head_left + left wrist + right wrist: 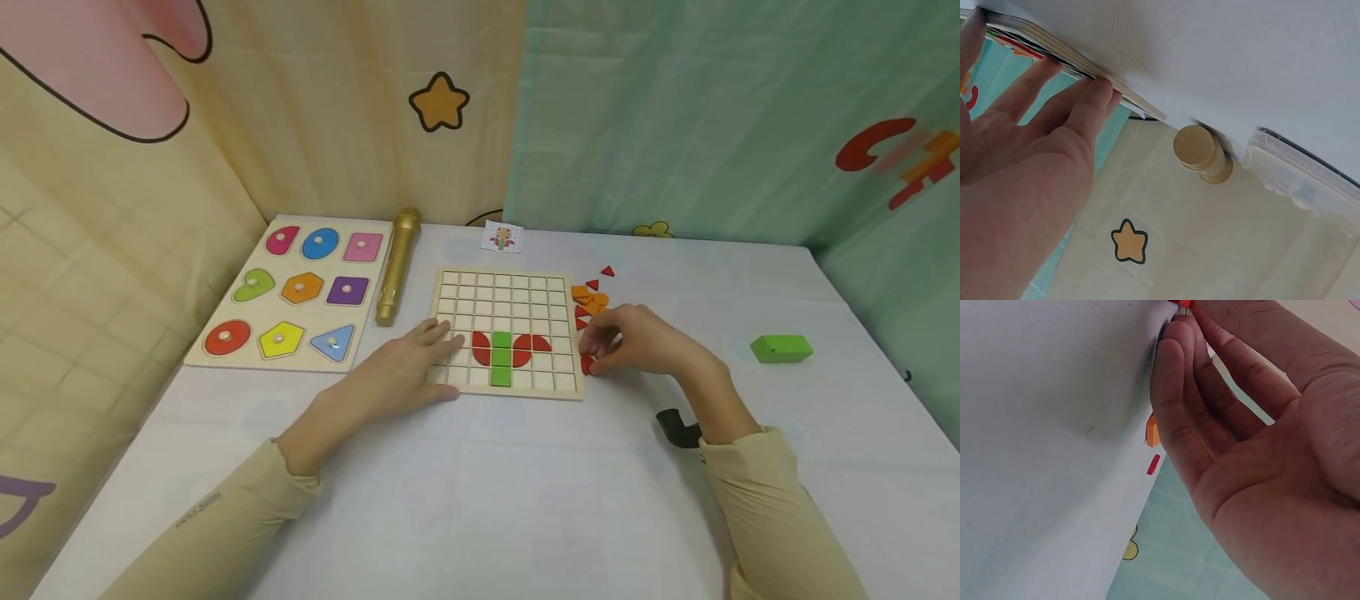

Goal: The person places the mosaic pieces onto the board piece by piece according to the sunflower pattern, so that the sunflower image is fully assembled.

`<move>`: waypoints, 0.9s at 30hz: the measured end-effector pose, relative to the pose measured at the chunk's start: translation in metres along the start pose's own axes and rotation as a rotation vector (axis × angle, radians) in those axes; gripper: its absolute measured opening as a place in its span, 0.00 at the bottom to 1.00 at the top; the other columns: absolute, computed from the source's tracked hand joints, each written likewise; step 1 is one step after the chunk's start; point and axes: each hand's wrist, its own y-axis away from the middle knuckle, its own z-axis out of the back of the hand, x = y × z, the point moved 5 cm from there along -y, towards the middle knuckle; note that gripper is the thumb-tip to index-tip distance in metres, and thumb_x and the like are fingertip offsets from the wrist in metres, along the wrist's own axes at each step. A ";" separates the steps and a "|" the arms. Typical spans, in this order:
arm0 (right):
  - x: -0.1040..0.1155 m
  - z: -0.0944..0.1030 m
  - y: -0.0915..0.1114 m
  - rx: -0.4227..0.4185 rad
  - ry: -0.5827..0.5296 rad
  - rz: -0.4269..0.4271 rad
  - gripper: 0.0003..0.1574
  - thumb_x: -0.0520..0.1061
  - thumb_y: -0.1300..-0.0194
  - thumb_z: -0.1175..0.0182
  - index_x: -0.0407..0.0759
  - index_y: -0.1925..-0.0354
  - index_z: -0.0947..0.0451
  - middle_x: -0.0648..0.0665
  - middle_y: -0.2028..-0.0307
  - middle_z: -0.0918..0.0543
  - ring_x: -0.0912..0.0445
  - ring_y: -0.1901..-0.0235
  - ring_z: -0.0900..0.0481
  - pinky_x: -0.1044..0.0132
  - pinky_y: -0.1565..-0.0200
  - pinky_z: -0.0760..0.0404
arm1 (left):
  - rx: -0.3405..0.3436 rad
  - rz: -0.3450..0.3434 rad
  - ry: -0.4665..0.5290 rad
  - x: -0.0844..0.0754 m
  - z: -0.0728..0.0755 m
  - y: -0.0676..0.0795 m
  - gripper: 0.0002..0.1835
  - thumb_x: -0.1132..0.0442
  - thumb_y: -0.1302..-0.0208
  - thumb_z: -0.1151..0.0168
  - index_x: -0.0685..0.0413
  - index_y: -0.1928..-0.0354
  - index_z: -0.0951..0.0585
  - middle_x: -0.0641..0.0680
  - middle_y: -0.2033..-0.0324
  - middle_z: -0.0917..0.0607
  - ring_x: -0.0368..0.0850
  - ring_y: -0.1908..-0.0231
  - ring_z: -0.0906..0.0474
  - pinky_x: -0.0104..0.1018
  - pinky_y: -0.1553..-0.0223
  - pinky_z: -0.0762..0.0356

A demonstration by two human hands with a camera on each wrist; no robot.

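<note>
A wooden grid board point(480, 392) lies flat on the table. Green squares point(501, 358) form a column in its lower middle, with red curved pieces point(482, 348) on both sides. My left hand point(397, 371) rests on the board's left side, fingers spread and fairly straight. Just off the right edge, my right hand point(637, 342) has its thumb and fingertips pinched at a small red piece point(1182, 302), mostly hidden by the fingers. Beyond that hand lie orange pieces point(591, 298) and red triangles point(607, 272).
A shape puzzle board point(247, 312) with knobbed pieces lies at left, beside a gold microphone-shaped stick point(396, 271). Behind the grid is a small picture card point(502, 237). To the right sit a green block point(782, 348) and a black curved object point(678, 429), partly covered by the forearm.
</note>
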 end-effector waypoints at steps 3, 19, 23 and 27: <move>0.001 0.000 0.000 -0.002 0.005 -0.006 0.13 0.39 0.39 0.22 0.43 0.56 0.13 0.48 0.64 0.14 0.53 0.61 0.19 0.58 0.51 0.12 | -0.002 0.006 0.014 0.001 0.000 0.001 0.43 0.43 0.32 0.29 0.50 0.20 0.32 0.59 0.18 0.40 0.61 0.17 0.49 0.58 0.22 0.38; -0.003 0.006 0.002 -0.033 -0.005 0.031 0.09 0.42 0.38 0.22 0.47 0.62 0.15 0.49 0.65 0.14 0.53 0.61 0.17 0.61 0.54 0.14 | 0.001 -0.007 0.029 0.005 0.001 0.002 0.49 0.45 0.33 0.26 0.60 0.20 0.37 0.60 0.19 0.39 0.59 0.17 0.49 0.54 0.21 0.39; -0.001 0.011 0.001 -0.077 -0.037 0.066 0.08 0.43 0.37 0.23 0.50 0.61 0.13 0.51 0.64 0.12 0.53 0.60 0.16 0.62 0.54 0.15 | 0.002 -0.008 0.027 0.006 0.000 0.000 0.48 0.45 0.33 0.27 0.61 0.20 0.36 0.60 0.19 0.39 0.59 0.17 0.49 0.54 0.21 0.40; 0.010 0.013 -0.003 -0.129 -0.090 0.103 0.07 0.43 0.35 0.24 0.49 0.58 0.12 0.51 0.62 0.10 0.53 0.57 0.15 0.63 0.50 0.16 | 0.006 -0.002 0.024 0.006 -0.001 -0.001 0.48 0.45 0.33 0.27 0.62 0.20 0.36 0.61 0.19 0.39 0.59 0.17 0.49 0.54 0.21 0.40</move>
